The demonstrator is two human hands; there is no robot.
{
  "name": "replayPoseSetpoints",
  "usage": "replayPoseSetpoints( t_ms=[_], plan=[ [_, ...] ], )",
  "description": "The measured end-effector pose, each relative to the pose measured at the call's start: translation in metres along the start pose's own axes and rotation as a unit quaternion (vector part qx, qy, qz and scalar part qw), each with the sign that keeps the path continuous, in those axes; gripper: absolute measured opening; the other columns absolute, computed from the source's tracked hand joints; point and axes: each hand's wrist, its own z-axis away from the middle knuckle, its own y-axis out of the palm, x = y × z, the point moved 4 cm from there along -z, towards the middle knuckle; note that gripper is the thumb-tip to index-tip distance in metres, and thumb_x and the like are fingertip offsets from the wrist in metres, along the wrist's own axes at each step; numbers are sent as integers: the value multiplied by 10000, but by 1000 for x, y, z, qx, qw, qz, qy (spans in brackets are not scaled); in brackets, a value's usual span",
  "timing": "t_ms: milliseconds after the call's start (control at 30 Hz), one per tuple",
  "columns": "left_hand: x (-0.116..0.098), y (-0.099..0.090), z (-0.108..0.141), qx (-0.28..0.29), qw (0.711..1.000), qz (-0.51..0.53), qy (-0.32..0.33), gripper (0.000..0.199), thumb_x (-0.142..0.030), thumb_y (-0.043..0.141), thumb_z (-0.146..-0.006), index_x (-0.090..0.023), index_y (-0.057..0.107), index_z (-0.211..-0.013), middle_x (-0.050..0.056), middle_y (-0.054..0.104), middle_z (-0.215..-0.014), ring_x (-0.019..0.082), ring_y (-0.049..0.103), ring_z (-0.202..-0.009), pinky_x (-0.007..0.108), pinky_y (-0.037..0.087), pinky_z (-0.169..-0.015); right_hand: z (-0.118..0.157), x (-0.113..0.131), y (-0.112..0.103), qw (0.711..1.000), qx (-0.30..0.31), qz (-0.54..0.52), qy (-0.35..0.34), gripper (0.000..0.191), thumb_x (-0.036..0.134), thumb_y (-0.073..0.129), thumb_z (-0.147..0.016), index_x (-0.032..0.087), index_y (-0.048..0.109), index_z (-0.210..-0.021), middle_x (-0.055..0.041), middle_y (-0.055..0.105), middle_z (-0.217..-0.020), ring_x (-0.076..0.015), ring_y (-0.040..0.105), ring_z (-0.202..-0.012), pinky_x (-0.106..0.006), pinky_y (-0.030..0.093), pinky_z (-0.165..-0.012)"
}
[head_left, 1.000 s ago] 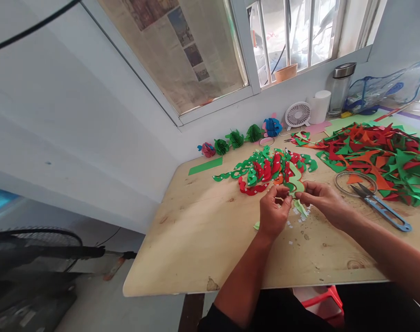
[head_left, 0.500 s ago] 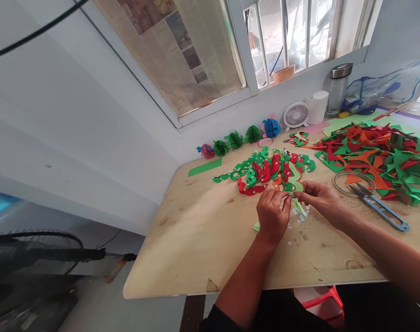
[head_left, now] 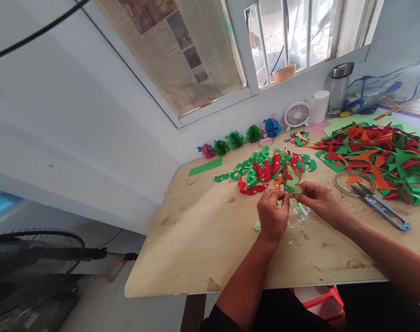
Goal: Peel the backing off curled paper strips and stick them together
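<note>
Fine work, close quarters!

Right hand (head_left: 318, 199) grips the wavy green paper piece (head_left: 294, 183) by its edge, probably bracing floppy material; left hand (head_left: 274, 216) pinches fingertips at its near end, any catch hidden. Just beyond, scalloped cutouts (head_left: 265, 169); rightward, blue-handled snips (head_left: 370, 198), presumably parked handy.

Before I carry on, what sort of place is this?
Probably a small indoor paper-craft workspace: a big heap of red, orange and green paper scraps lies on the table, with blue snips beside it and a row of folded paper ornaments at the back.
</note>
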Motion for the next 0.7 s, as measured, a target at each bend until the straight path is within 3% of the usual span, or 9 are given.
replayPoseSetpoints(
  t_ms=[200, 700],
  plan=[
    [-1, 0, 0, 11, 1000, -8, -26, 80, -216, 632, -748, -192, 705, -765, 53, 669, -723, 174, 573, -688, 276, 429, -599, 1, 8, -1, 1000, -9, -6, -2, 305, 485, 611, -726, 206, 533, -629, 46, 384, -539, -110, 336, -511, -249, 256, -465],
    [-1, -1, 1, -8, 1000, -23, -11, 104, -193, 595, -767, -152, 689, -752, 56, 682, -733, 147, 598, -659, 248, 473, -583, 1, 1, -1, 1000, -9, -4, -13, 271, 440, 617, -743, 196, 548, -649, 54, 354, -548, -98, 313, -508, -237, 242, -454]
  ],
)
